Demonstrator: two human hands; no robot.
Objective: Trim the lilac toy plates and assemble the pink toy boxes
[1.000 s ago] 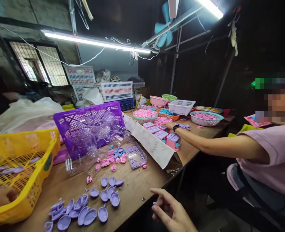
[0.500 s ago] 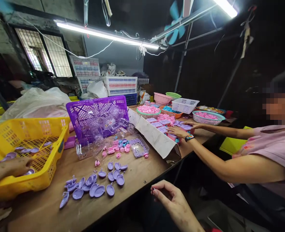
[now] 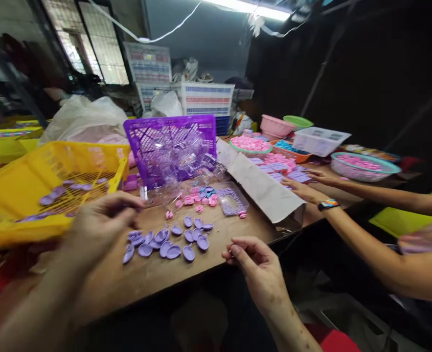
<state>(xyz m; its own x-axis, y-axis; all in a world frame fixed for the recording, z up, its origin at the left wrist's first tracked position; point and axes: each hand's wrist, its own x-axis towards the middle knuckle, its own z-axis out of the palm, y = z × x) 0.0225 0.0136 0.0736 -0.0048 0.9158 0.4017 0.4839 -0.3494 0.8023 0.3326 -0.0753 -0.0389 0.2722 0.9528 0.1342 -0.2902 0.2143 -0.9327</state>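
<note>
My left hand (image 3: 109,220) hangs over the table beside the yellow basket (image 3: 122,171), fingers curled and smeared by motion. What it holds, if anything, cannot be made out. Past the front edge of the table, my right hand (image 3: 256,261) is closed in a pinch, thumb against forefinger; anything between the tips is too small to name. Between the hands, several purple oval dish-shaped pieces (image 3: 173,252) with short stems lie loose on the brown tabletop (image 3: 146,288). More purple pieces (image 3: 52,195) rest inside the yellow basket.
Behind the loose pieces are small pink parts (image 3: 192,199), a clear tray (image 3: 234,199) of tiny purple parts and a purple basket (image 3: 170,124) with clear plastic shells. A cardboard divider (image 3: 263,188) separates a co-worker's hands (image 3: 304,190) and baskets of pink parts (image 3: 250,143).
My left hand has come out of the yellow basket and moved right, over the table. The right hand keeps its pinch. The view has tilted down and shifted left.
</note>
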